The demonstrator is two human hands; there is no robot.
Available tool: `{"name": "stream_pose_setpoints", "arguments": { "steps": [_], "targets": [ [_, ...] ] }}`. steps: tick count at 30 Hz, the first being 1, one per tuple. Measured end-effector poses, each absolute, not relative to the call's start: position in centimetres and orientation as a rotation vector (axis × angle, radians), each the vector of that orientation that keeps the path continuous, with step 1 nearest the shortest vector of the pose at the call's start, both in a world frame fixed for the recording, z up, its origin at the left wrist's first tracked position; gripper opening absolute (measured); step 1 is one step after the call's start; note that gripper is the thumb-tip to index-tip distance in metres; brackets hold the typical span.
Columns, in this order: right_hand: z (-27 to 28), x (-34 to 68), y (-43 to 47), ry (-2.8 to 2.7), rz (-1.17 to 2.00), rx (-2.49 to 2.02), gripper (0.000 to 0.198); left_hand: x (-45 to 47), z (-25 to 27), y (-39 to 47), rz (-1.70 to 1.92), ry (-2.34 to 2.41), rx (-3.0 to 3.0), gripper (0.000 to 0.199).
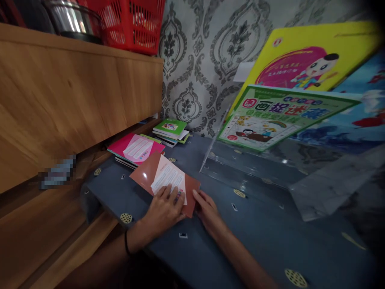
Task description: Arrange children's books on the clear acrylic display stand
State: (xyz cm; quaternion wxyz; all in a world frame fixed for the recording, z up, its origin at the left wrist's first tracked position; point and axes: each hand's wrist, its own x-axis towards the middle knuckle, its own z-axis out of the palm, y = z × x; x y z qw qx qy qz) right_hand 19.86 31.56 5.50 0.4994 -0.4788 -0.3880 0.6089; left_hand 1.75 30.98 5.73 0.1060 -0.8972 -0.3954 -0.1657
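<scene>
A thin brown booklet [141,176] with a pale printed panel is tilted above the tabletop, partly over the pile behind it. My left hand [167,204] grips its near edge, with the fingers laid across the printed panel. At the booklet's right corner, my right hand [209,210] pinches the edge, thumb on top and the other fingers mostly hidden. Just beyond lies a stack of books topped by a pink booklet [123,145]. Farther back sits another pile with a green book [171,127] on top.
A clear acrylic stand [207,158] on the right holds a green-bordered picture book [255,120], a yellow book [288,40] and a blue one [355,116]. The dark patterned tabletop [216,249] meets a wooden cabinet [90,88] at left. Above are a red basket [132,28] and a metal pot [75,20].
</scene>
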Motion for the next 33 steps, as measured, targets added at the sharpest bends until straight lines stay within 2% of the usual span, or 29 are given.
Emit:
{"name": "stream_pose_setpoints", "arguments": {
  "steps": [12, 18, 22, 33],
  "targets": [
    [5.7, 26.5, 27.6, -1.002, 1.368, -1.367, 0.053, 4.3, 4.9, 28.2, -0.577, -0.871, -3.022, 0.063],
    [5.5, 28.2, 26.4, -1.024, 1.351, -1.398, 0.055, 2.8, 6.5, 33.3, -0.358, -1.126, -3.064, 0.039],
    [5.7, 29.1, 26.1, -1.046, 1.371, -1.394, 0.057, 1.8, 6.2, 36.8, -0.275, -1.346, -2.948, 0.042],
    [6.1, 29.5, 26.1, -1.033, 1.307, -1.466, 0.049, 1.6, 5.0, 37.5, -0.363, -1.235, -2.836, 0.04]
  ]
}}
